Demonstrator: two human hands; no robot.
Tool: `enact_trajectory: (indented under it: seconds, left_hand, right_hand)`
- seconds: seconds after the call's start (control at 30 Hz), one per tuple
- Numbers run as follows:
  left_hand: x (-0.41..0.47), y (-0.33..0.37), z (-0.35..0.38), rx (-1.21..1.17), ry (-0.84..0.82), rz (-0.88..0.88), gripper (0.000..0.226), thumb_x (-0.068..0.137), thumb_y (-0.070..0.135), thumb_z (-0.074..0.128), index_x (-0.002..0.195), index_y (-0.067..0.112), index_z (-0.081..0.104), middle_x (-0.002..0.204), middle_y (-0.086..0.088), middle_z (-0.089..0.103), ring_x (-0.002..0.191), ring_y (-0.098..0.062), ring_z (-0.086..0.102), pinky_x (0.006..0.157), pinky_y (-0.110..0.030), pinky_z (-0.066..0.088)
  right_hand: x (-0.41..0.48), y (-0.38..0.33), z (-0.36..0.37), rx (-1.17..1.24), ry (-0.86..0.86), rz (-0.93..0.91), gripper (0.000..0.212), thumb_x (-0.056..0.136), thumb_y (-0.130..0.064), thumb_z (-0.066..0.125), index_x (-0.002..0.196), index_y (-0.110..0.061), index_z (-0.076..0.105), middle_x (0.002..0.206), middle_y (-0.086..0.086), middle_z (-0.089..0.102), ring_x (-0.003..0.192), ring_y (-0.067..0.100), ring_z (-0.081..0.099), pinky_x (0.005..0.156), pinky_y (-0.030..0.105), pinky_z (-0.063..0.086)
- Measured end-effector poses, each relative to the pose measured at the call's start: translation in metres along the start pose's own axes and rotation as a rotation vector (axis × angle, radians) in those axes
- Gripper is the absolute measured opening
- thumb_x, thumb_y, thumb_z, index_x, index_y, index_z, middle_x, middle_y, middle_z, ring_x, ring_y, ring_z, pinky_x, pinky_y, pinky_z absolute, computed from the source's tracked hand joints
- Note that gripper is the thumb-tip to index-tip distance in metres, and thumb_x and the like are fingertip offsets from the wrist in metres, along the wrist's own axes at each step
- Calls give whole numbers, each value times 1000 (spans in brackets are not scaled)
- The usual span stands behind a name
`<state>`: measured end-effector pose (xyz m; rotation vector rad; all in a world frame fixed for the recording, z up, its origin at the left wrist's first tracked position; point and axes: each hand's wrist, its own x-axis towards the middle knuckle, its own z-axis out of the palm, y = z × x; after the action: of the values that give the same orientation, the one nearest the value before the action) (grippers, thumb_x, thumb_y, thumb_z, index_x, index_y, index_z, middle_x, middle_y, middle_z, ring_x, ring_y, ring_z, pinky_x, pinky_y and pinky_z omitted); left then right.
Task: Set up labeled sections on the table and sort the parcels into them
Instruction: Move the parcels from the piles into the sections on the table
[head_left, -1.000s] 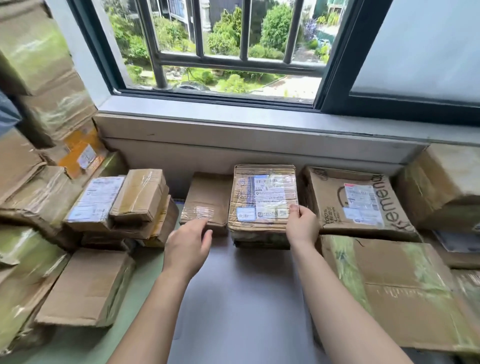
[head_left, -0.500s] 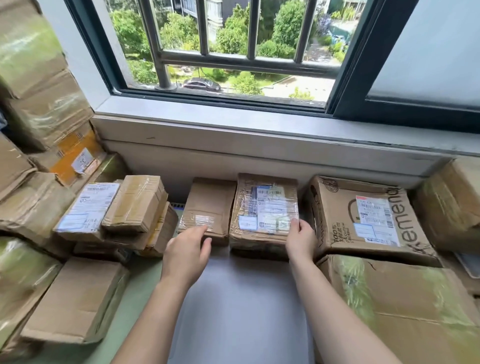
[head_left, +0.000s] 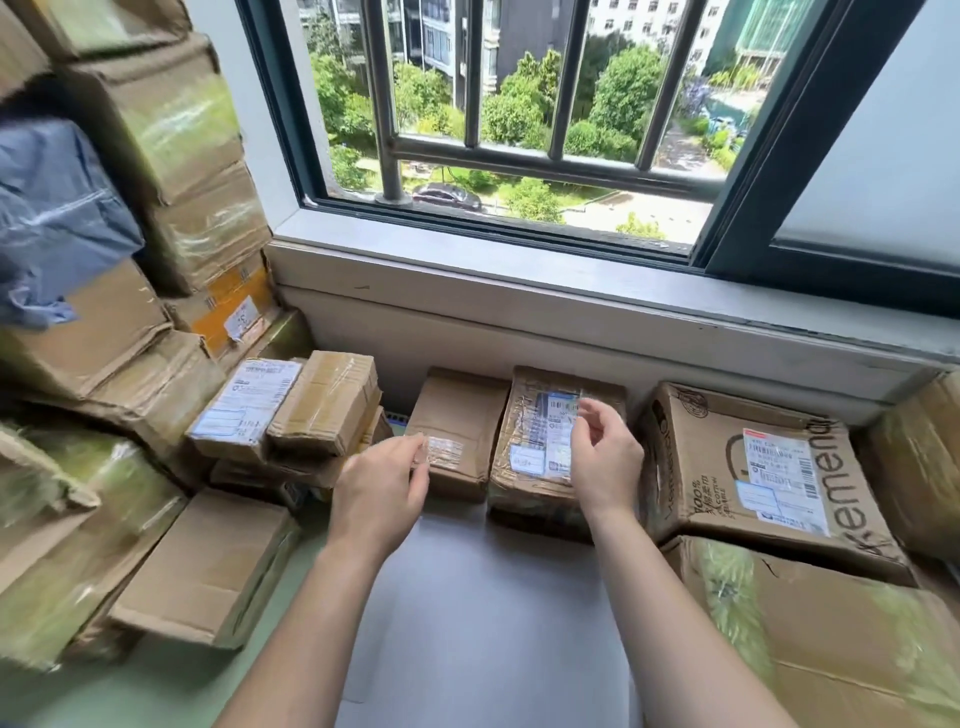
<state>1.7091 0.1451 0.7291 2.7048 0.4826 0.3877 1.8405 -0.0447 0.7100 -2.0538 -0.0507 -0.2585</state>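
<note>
Bright daylight floods through the barred window (head_left: 519, 130) ahead of the left hand (head_left: 382, 491), leaving only soft shadows under the parcels (head_left: 457, 410). Tape on the wrapped parcel (head_left: 540, 431) beneath the right hand (head_left: 605, 457) glints, while stacked boxes (head_left: 78, 493) to the left hand's left smear with motion blur and the wide lens bows the window frame at the edges.

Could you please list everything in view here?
Tape-wrapped labelled parcel: one, brown, centre by the wall.
Plain parcel: one, brown, immediately left of it.
Printed carton: one, brown, right.
Taped carton: one, brown, front right.
Small parcels: a stack, brown, left of centre.
Flat carton: one, brown, front left.
Orange parcel: one, left.
Grey bag: one, far left.
Stacked cartons: several, brown, left.
Table: one, grey, middle.
Window: one, dark-framed, barred, behind.
Left hand: one, by the plain parcel.
Right hand: one, above the labelled parcel.
</note>
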Motion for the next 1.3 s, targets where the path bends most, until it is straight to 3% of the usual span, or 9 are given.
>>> enact_trajectory:
  seconds: [0.17, 0.3, 0.4, 0.53, 0.7, 0.83, 1.0, 1.13, 1.3]
  left_hand:
    - [-12, -21, -43, 71, 74, -43, 35, 81, 28, 52, 105, 10, 70, 97, -6, 72, 87, -28, 68, 75, -39, 54]
    - [-28, -40, -77, 141, 152, -79, 28, 77, 27, 54, 95, 13, 70, 92, -5, 72, 82, -28, 67, 71, -38, 53]
    - [-37, -52, -100, 182, 198, -72, 34, 82, 32, 46, 99, 13, 69, 92, -4, 71, 84, -27, 66, 73, -38, 51]
    - [-48, -59, -138, 158, 282, -47, 34, 87, 30, 46, 106, 12, 68, 101, -6, 70, 92, -27, 65, 82, -40, 49]
    - [-70, -75, -200, 159, 389, 6, 35, 88, 26, 52, 117, 11, 64, 112, -6, 67, 101, -26, 62, 89, -41, 49]
    - [-96, -104, -246, 202, 451, -25, 31, 89, 25, 59, 117, 11, 64, 110, -8, 68, 97, -29, 63, 85, -41, 48]
    - [-120, -156, -283, 228, 432, -108, 40, 94, 32, 53, 128, 12, 59, 126, -7, 62, 116, -25, 57, 98, -42, 42]
    - [-134, -197, -301, 229, 431, -153, 41, 95, 32, 51, 129, 11, 58, 128, -9, 61, 118, -25, 56, 100, -43, 41]
    - [-149, -226, -308, 209, 428, -197, 42, 97, 32, 48, 130, 8, 57, 130, -10, 60, 120, -25, 55, 100, -44, 41]
  right_hand:
    - [-16, -48, 22, 58, -196, -93, 22, 92, -13, 61, 110, -12, 72, 89, 1, 72, 82, 11, 62, 79, 21, 45]
    - [-38, -88, 41, 86, -306, -166, 24, 92, -17, 62, 113, -11, 72, 100, 1, 74, 84, 7, 62, 78, 12, 40]
    - [-57, -116, 52, 70, -356, -242, 26, 93, -20, 62, 114, -11, 72, 106, 2, 73, 87, 6, 63, 81, 12, 43]
    - [-85, -156, 61, 133, -387, -303, 25, 92, -21, 63, 113, -10, 72, 100, -4, 72, 85, 3, 64, 72, -4, 38]
    - [-126, -208, 79, 229, -406, -328, 22, 92, -23, 65, 107, -11, 74, 99, 0, 74, 84, 3, 66, 77, 6, 46]
    - [-166, -243, 99, 266, -427, -340, 21, 93, -22, 64, 104, -7, 74, 91, -2, 72, 73, -12, 59, 69, 0, 42]
    - [-211, -277, 128, 296, -485, -368, 22, 94, -24, 63, 106, -8, 73, 95, 1, 73, 82, 5, 65, 77, 14, 50]
    - [-229, -295, 151, 259, -519, -335, 34, 93, -33, 63, 118, -10, 67, 107, 3, 72, 95, 10, 66, 86, 28, 55]
    - [-241, -308, 172, 158, -571, -258, 48, 94, -46, 57, 124, -9, 63, 111, 6, 70, 102, 17, 65, 81, 28, 50]
